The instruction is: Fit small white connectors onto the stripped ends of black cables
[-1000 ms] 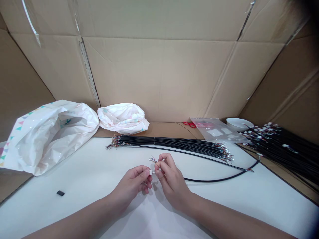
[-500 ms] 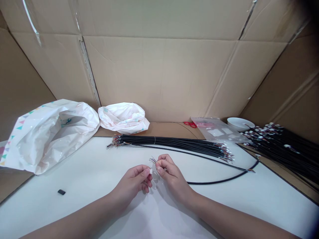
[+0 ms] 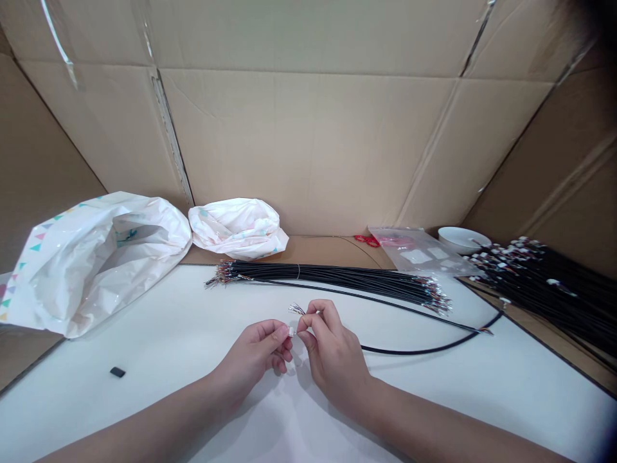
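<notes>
— White plastic connector (image 3: 291, 331), where is it?
— Pinched in my left hand (image 3: 253, 354), above the surface (image 3: 144, 411); my right hand (image 3: 332, 360) grasps the fine wires (image 3: 296, 309) just beside it.
— What could go wrong?
— Tugging hard could snap a wire.

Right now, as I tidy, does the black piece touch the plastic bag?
No, the black piece lies apart from the plastic bag.
</notes>
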